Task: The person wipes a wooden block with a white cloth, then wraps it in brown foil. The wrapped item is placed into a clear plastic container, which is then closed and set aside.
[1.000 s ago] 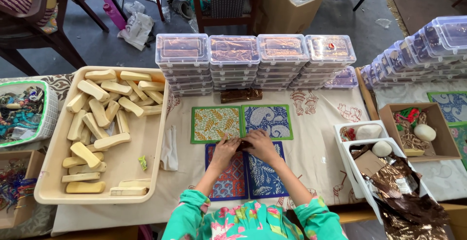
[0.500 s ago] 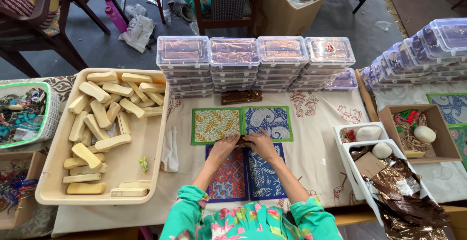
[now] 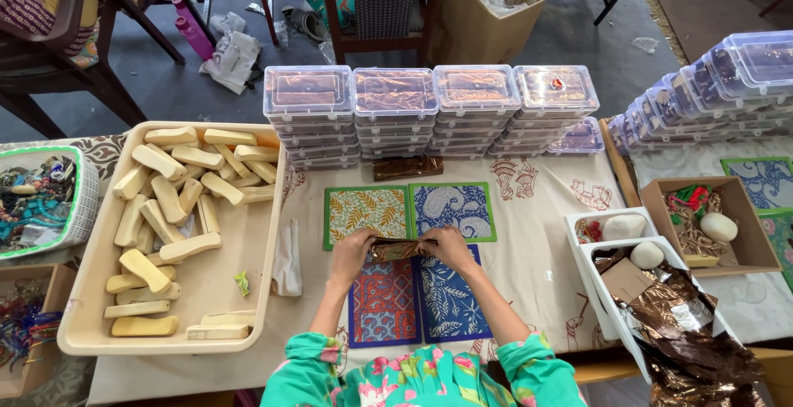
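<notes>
A cloth-covered bench (image 3: 537,234) carries a big cream tray (image 3: 219,291) of pale wooden blocks (image 3: 169,201) on the left and stacks of clear lidded boxes (image 3: 429,106) along the far edge. Four patterned square mats (image 3: 413,267) lie at the middle. Over them, the left hand (image 3: 351,252) and right hand (image 3: 450,246) hold a small copper-foil wrapped piece (image 3: 401,249) between them, fingers of both clamped on its ends.

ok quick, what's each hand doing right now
Left hand: closed on the left end of the small brown shiny packet.
Right hand: closed on the packet's right end, above the patterned cloth squares.
</notes>
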